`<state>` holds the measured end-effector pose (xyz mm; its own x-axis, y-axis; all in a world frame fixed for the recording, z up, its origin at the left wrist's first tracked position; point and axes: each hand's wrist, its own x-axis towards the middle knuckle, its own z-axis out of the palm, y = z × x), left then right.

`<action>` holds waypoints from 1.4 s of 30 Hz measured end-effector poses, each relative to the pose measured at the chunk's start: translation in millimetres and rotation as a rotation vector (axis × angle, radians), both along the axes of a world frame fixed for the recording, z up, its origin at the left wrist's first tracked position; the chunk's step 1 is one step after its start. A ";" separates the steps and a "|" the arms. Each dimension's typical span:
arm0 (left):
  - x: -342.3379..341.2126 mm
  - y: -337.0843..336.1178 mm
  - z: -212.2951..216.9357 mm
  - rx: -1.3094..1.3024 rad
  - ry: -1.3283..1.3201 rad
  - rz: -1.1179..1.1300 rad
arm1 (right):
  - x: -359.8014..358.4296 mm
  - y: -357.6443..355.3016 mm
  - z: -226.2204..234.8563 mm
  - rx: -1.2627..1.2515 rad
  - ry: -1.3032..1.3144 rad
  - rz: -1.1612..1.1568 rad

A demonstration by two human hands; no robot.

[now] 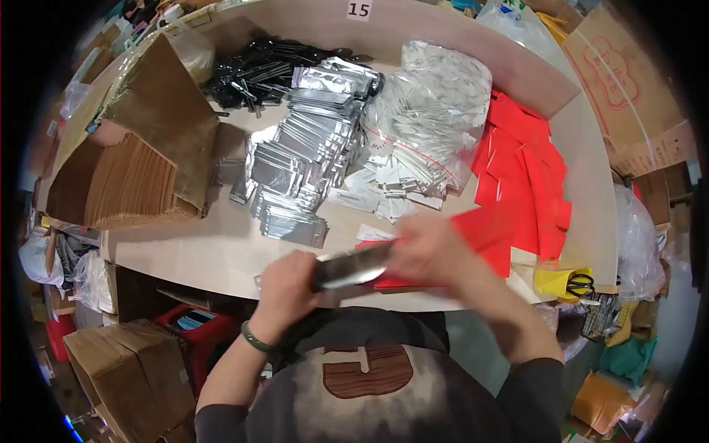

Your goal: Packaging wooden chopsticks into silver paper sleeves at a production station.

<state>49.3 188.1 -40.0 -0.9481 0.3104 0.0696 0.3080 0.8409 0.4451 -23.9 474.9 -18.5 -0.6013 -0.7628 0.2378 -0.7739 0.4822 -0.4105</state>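
Both hands meet at the near edge of the surface, w/ a silver foil pouch between them. Left hand has its fingers wrapped around the pouch's left end; right hand (motion-blurred) grips the right end, fingers closed on it. Under the right hand lies a red envelope, part of a red stack. More silver pouches are heaped mid-surface, beside a clear bag of white strips & black clips. Brown cardboard sheets stand at left.
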 end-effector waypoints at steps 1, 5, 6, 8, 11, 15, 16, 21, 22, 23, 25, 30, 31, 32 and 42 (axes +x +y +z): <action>1.4 -5.7 2.7 0.074 -0.083 0.130 | -19.0 32.6 6.9 -0.023 0.003 -0.167; 3.6 -7.7 14.2 0.434 -0.430 0.030 | -0.9 51.0 25.0 0.141 -0.025 -0.259; 6.8 5.4 17.6 0.561 -0.325 -0.187 | 18.6 30.8 26.9 0.139 -0.143 -0.167; 6.5 51.8 21.7 0.739 -0.512 -0.429 | 34.3 20.7 -78.3 0.104 -0.219 -0.108; 3.3 54.8 26.8 0.689 -0.549 -0.388 | 16.9 -25.9 -24.3 0.135 -0.103 0.072; 7.0 5.9 1.5 0.445 -0.539 0.217 | 43.8 -35.3 3.4 0.172 -0.143 -0.377; 5.8 3.3 -3.1 0.317 -0.477 0.385 | 46.5 -36.4 -0.1 0.184 -0.138 -0.401; 28.1 -10.5 -27.9 0.290 -0.252 0.164 | 43.5 -56.3 -11.1 0.302 -0.439 -0.514; 30.3 -17.2 -27.7 0.216 -0.250 0.102 | 40.7 -55.0 -14.3 0.248 -0.462 -0.516; 28.0 -25.4 -19.4 0.173 -0.294 0.002 | 35.7 -54.7 -16.4 0.229 -0.491 -0.529; 21.4 -30.8 -9.8 0.120 -0.335 -0.080 | 40.0 -69.9 -25.4 0.171 -0.477 -0.491; -11.1 -19.3 8.6 0.181 -0.057 -0.252 | -4.2 -117.2 -30.1 0.176 -0.356 -0.432; -12.8 -25.6 11.6 0.164 -0.056 -0.227 | -28.5 -107.9 -39.8 0.076 -0.109 -0.493; -12.2 -33.9 15.0 0.163 -0.003 -0.169 | -49.7 -93.4 -49.5 0.192 0.041 -0.509; -87.3 -235.6 57.8 0.037 0.444 0.699 | -19.7 -136.6 -61.3 0.170 -0.304 -0.148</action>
